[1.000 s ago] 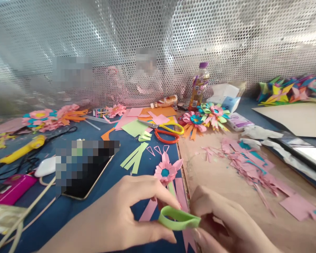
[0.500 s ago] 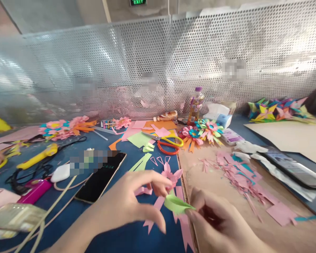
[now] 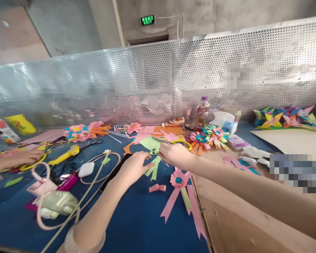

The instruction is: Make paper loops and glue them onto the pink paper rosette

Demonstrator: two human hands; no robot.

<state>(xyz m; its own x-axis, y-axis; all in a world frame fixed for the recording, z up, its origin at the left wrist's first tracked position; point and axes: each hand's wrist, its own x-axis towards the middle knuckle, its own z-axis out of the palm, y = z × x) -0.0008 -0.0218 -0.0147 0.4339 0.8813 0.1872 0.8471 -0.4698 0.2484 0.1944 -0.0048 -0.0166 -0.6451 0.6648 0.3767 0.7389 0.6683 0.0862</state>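
Note:
My left hand (image 3: 137, 164) is over the blue table beside the dark phone (image 3: 118, 174), thumb and fingers apart and nothing in them. Its fingertips reach towards small light-green paper strips (image 3: 154, 151). My right hand (image 3: 176, 153) is closed at those strips, its fingertips pinching at one; the exact hold is partly hidden. Closer to me lies a pink paper flower (image 3: 179, 180) with a teal centre, pink ribbon tails and one green strip (image 3: 185, 198) below it. A pink paper loop (image 3: 157, 188) sits to its left.
Scissors (image 3: 183, 141) lie partly behind my right hand. Cables, a white case (image 3: 86, 169) and a yellow glue gun (image 3: 65, 154) crowd the left, where another person's hand (image 3: 33, 156) shows. A bottle (image 3: 202, 114) and finished paper flowers (image 3: 217, 135) stand behind.
Both hands have moved forward, away from the pink flower to the green strips. The curled green piece has left my right hand; a green strip now shows under the flower. The view has tilted up.

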